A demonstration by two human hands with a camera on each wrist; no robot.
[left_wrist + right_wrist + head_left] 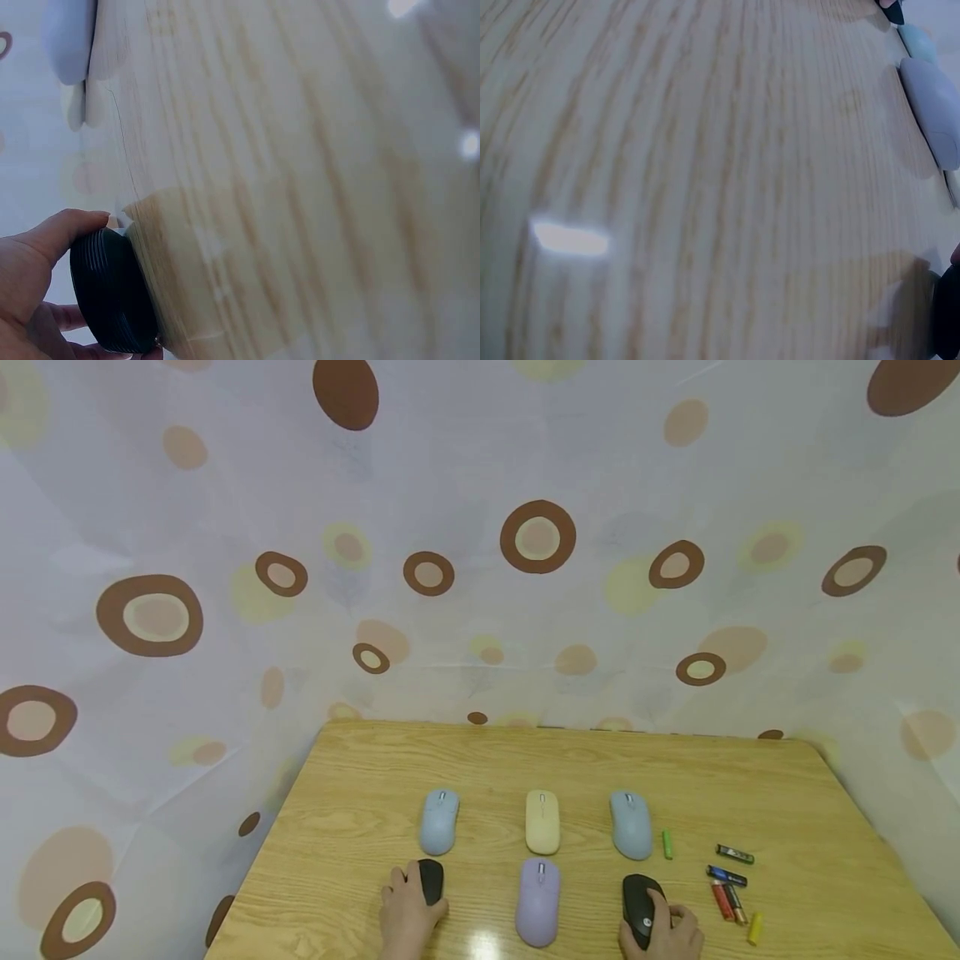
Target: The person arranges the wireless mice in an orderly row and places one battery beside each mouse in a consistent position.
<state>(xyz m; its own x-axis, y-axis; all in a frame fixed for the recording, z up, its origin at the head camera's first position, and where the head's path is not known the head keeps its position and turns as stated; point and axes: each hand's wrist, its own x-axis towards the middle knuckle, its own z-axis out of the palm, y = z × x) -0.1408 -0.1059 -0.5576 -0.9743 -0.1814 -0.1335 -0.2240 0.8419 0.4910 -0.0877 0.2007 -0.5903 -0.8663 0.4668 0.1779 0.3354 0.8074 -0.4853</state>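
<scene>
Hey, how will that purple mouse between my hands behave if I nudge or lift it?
The purple mouse will probably slide rather than roll or tip, since it lies flat on the table. Its shell looks like hard plastic, so it likely won't bend; the smooth, rounded sides might feel slippery.

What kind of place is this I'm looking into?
Probably a makeshift tabletop workspace, screened off from its surroundings: a wood-grain table bordered by a ring-patterned backdrop, with six computer mice laid out in two rows and loose batteries toward the right.
</scene>
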